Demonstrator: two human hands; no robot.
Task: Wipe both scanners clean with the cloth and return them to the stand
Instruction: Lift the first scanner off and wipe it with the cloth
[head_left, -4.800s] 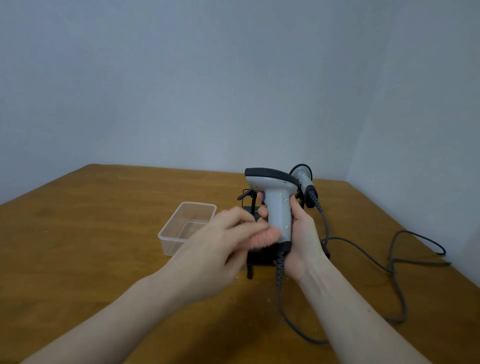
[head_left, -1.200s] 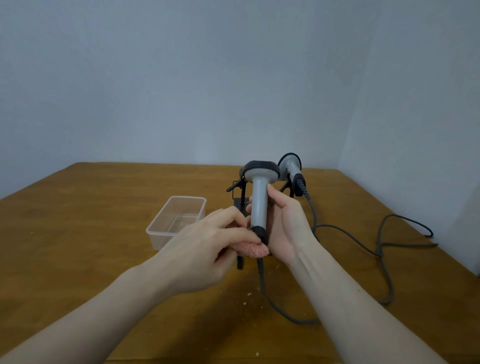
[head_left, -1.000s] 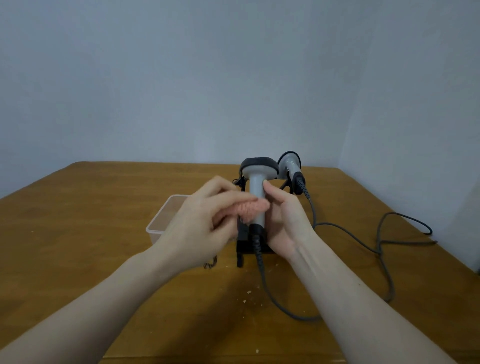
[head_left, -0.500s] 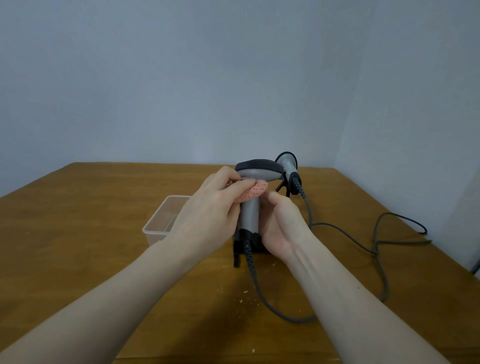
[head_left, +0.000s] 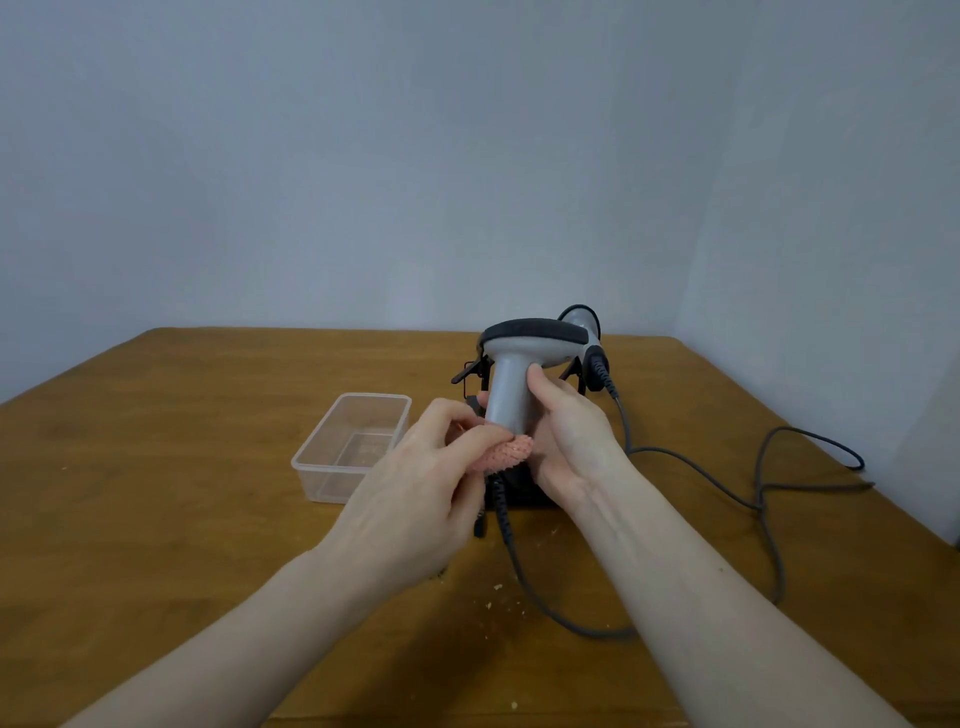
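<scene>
Pink knitted cloth (head_left: 503, 453), bunched in the person's left hand (head_left: 415, 493), presses against the lower handle of a grey, black-capped handheld barcode scanner (head_left: 519, 374), which the right hand (head_left: 569, 439) holds upright above the wooden bench (head_left: 156, 493). Wiping of the first scanner appears to be the step in hand, with the cloth at the base of the handle, just above the coiled grey cable (head_left: 506, 525) that trails off across the bench. The left grip is narrow, thumb and fingers pinched shut on the cloth; the right grip is wrapped around the handle, thumb (head_left: 535, 375) up near the scanner's head. A second grey scanner (head_left: 584, 325) sits behind in the black stand (head_left: 519, 491), seemingly not yet taken out. A clear, empty rectangular plastic tub (head_left: 353, 447) stands just left of the stand, and pale crumbs (head_left: 493, 592) dot the bench near the cable. Next, by the look of it, comes finishing this handle, seating the scanner in its cradle without snagging the cable, then lifting out the other one.
</scene>
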